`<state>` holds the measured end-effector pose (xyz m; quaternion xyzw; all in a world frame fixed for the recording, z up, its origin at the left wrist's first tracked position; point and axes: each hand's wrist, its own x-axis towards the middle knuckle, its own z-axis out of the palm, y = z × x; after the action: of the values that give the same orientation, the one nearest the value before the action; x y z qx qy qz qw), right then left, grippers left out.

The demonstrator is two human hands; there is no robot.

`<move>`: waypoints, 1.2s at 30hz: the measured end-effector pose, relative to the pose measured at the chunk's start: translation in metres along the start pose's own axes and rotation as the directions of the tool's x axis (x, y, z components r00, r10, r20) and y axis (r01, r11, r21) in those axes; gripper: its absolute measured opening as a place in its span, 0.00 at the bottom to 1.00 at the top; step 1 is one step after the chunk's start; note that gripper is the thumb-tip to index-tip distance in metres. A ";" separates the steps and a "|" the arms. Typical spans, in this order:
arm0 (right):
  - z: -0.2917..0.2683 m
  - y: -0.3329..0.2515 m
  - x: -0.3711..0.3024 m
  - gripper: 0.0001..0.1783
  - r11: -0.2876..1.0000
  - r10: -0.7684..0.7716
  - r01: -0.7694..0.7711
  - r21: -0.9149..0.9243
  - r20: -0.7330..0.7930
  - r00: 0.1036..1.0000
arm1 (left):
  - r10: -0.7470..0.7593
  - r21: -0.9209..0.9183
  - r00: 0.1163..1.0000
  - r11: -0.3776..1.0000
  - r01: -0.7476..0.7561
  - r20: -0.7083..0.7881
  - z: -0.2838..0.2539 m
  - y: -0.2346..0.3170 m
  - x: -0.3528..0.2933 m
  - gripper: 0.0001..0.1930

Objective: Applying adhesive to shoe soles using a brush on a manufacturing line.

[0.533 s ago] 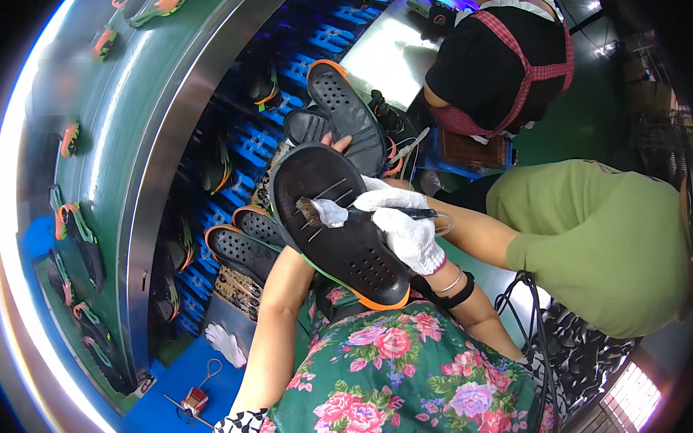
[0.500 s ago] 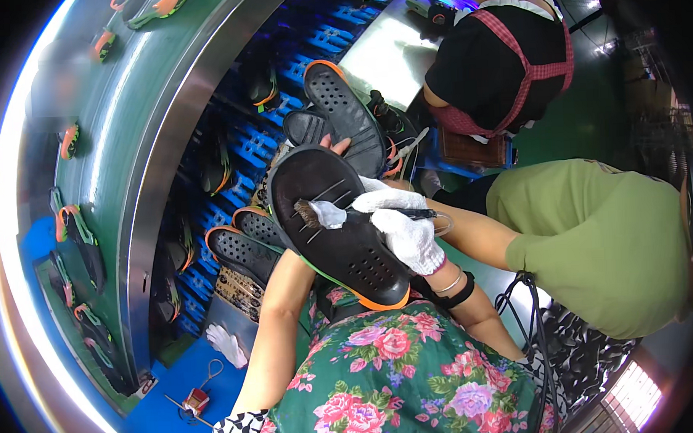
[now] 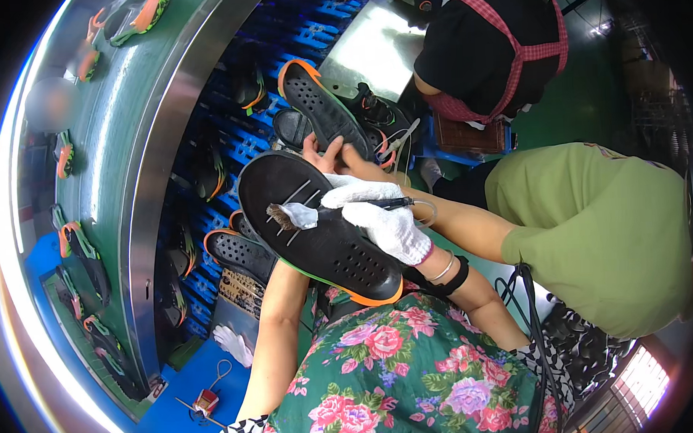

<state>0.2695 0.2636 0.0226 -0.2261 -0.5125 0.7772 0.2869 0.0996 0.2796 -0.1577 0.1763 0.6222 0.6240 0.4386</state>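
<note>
My left forearm [image 3: 283, 314] reaches up behind a large black shoe sole [image 3: 329, 251] with an orange heel edge and a green rim; the hand itself is hidden underneath, supporting the sole. My right hand [image 3: 389, 224], in a white knitted glove, is closed around the black handle of a brush [image 3: 297, 217]. White wrapping covers the brush's neck, and its brown bristles touch the inner face of the sole near the grooves. A thin cable trails from the handle's end.
A co-worker's bare hand [image 3: 329, 154] holds another sole [image 3: 323, 106] just beyond mine. More soles [image 3: 237, 251] lie by the blue rack [image 3: 245, 147]. A green conveyor [image 3: 122, 133] carries shoe parts on the left. A white glove [image 3: 233, 345] rests on the blue surface. Black cables [image 3: 535, 340] hang at right.
The sole and brush have shifted left, with my gloved hand still gripping the brush. The co-worker's hand shows more fully now, and their sole has turned and moved left.
</note>
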 end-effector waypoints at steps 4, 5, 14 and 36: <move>0.003 0.007 0.000 0.15 0.998 0.005 -0.004 0.058 -0.006 1.000 | 0.548 0.752 0.831 0.586 -0.302 -0.093 0.008 0.000 0.002 0.28; -0.001 0.005 -0.003 0.15 0.998 -0.002 0.003 0.055 -0.024 1.000 | 0.546 0.747 0.835 0.585 -0.315 -0.075 0.023 0.026 0.001 0.28; 0.009 0.006 -0.003 0.15 0.999 -0.019 0.019 -0.047 -0.006 1.000 | 0.413 0.839 0.819 0.199 -0.507 0.397 0.013 0.068 0.021 0.23; 0.026 0.014 0.020 0.12 0.947 -0.304 0.317 -0.046 0.177 0.936 | 0.602 -0.019 0.613 0.705 -0.708 -0.511 -0.229 0.212 -0.188 0.19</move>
<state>0.2352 0.2557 0.0180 -0.0867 -0.5925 0.7188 0.3533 -0.0417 0.0266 0.0638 0.1869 0.5270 0.8285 0.0307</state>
